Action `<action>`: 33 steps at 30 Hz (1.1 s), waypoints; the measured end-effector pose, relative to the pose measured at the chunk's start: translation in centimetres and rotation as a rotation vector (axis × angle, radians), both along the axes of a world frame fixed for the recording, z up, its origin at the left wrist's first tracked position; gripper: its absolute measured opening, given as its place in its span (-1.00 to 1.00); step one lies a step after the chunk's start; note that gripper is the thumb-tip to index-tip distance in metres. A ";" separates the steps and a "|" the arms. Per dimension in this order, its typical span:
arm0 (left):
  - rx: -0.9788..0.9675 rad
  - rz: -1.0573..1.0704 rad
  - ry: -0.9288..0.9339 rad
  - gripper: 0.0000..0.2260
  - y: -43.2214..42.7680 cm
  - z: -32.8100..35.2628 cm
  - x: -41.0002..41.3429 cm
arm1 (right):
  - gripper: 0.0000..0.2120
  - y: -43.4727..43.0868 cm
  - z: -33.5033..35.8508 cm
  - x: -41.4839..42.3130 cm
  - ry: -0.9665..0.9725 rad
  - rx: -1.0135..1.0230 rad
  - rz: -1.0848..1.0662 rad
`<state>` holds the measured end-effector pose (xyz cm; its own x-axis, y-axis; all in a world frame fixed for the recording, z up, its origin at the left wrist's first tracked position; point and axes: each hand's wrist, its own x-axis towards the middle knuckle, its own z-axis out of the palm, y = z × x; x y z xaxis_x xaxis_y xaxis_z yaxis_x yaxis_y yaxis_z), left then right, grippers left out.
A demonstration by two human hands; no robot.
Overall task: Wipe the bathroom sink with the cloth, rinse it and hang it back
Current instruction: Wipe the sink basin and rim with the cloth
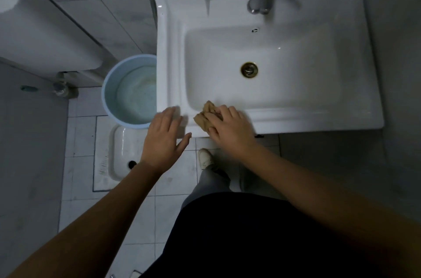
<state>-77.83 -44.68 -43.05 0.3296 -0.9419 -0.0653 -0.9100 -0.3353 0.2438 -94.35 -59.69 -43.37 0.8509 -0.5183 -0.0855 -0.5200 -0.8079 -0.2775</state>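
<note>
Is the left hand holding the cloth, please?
No, the right hand grips the cloth on the sink rim; the left hand hovers open.

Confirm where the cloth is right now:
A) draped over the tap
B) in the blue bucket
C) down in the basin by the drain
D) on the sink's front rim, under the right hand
D: the right hand grips the bunched cloth against the front rim of the sink, well clear of the drain.
</note>
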 end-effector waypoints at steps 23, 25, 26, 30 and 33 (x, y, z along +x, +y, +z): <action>-0.014 0.030 0.109 -0.50 -7.0 -1.6 -9.8 | -0.58 -20.2 -0.4 -22.5 0.161 -0.112 -0.594; -0.026 0.044 0.111 -0.51 -7.5 -1.6 -9.7 | -0.58 -21.4 -0.7 -21.9 0.154 -0.125 -0.578; -0.030 0.052 0.114 -0.52 -7.8 -1.7 -9.7 | -0.58 -22.0 -0.8 -21.6 0.155 -0.139 -0.571; -0.045 0.081 0.103 -0.55 -9.4 -2.2 -9.3 | -0.55 -25.1 -1.0 -19.9 0.154 -0.163 -0.545; -0.073 0.097 0.064 -0.56 -10.0 -2.6 -9.3 | -0.52 -28.2 -0.9 -17.6 0.177 -0.190 -0.541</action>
